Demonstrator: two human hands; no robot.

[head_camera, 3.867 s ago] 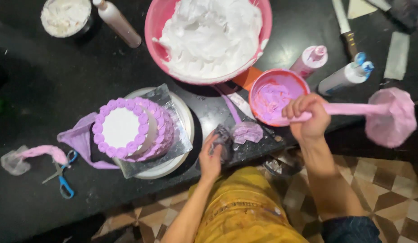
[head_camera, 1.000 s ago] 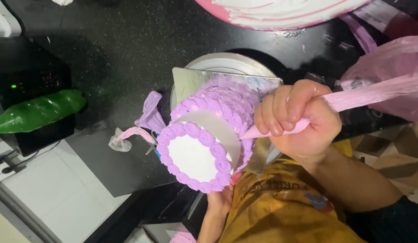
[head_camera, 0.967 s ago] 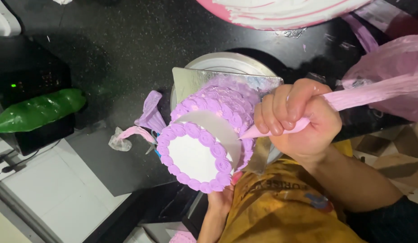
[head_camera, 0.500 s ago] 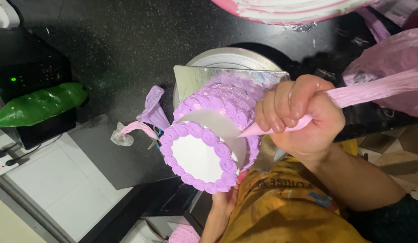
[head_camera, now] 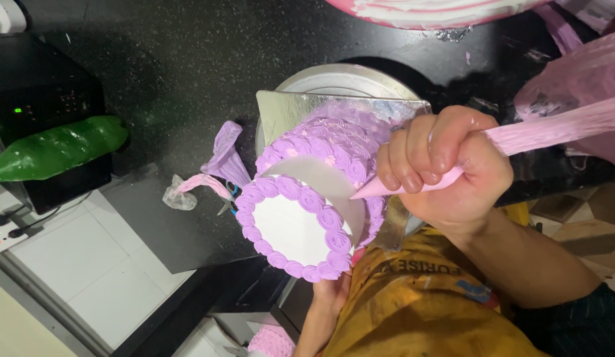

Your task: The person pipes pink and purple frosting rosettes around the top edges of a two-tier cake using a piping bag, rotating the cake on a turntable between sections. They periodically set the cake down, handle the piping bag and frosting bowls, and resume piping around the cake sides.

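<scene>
A small round cake [head_camera: 301,225] with a white top and purple rosettes around its rim and side appears tilted toward me. It sits on a silver square board [head_camera: 287,109] over a round metal turntable [head_camera: 340,76]. My right hand [head_camera: 446,165] is shut on a pink piping bag [head_camera: 552,129], whose tip touches the cake's side just under the rim rosettes. My left hand [head_camera: 330,297] reaches up beneath the cake's near edge, its fingers hidden.
On the black counter [head_camera: 188,53], used pink and purple piping bags lie with blue-handled scissors [head_camera: 215,182] left of the cake. A green glossy bag [head_camera: 56,149] rests on a black device [head_camera: 43,92]. A pink bowl of white cream [head_camera: 439,10] is at the top.
My right hand has come from the small pink bowl to the cake with the piping bag. Over the last second the tip has crept along the cake's side.
</scene>
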